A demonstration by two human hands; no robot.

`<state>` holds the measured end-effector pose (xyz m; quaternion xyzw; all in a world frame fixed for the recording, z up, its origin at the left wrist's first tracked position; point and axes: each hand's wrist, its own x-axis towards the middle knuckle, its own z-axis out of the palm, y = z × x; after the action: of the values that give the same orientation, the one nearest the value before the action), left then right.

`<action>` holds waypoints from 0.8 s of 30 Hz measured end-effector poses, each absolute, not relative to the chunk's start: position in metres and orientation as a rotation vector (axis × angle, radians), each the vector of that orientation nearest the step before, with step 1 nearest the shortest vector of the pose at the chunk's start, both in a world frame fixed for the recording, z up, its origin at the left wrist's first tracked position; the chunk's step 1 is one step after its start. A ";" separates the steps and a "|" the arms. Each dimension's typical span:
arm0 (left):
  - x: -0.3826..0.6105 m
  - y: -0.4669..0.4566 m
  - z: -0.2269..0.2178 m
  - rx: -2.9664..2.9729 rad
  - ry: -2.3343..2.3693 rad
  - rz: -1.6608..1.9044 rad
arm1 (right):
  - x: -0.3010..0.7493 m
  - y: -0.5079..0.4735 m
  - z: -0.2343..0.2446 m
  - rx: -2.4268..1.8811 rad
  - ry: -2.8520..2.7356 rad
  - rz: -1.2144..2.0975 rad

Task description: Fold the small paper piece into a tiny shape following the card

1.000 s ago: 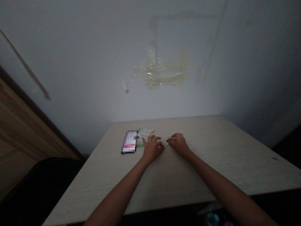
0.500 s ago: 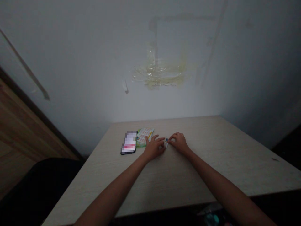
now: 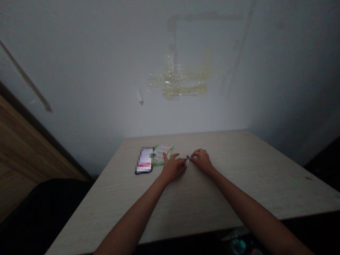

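Both my hands rest far out on a pale wooden table [image 3: 239, 184] and meet at a small white folded piece [image 3: 187, 162]. My left hand [image 3: 172, 166] has its fingertips pinched on the piece's left side. My right hand [image 3: 202, 160] is curled with its fingers pinched on the piece's right side. The piece is too small and dim to name. Just left of my left hand lies a green printed sheet [image 3: 161, 154], and beside that a dark phone [image 3: 145, 164] with a lit screen.
A white wall [image 3: 106, 71] rises straight behind the table, with old yellowed tape residue [image 3: 183, 81] on it. A wooden panel [image 3: 18, 141] stands at the left. A dark shape [image 3: 39, 212] sits below the table's left edge.
My hands have drawn slightly closer together around the small piece, which now stands more on edge between the fingertips. The view has shifted a little.
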<state>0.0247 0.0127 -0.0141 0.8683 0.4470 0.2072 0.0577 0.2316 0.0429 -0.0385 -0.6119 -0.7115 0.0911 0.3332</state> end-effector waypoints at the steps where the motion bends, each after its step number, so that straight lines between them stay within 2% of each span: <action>1: 0.024 0.011 -0.014 2.648 1.349 0.645 | 0.232 0.042 -0.038 -1.585 -1.864 0.238; 16: 0.025 0.005 -0.015 2.670 1.407 0.723 | 0.233 0.039 -0.038 -1.433 -1.901 0.282; 24: 0.027 0.005 -0.017 2.668 1.399 0.712 | 0.233 0.040 -0.042 -1.189 -1.653 0.712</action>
<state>0.0265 0.0055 -0.0170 0.8617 0.4519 0.2298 0.0233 0.2327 0.0402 -0.0421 -0.4857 -0.6754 0.2911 0.4725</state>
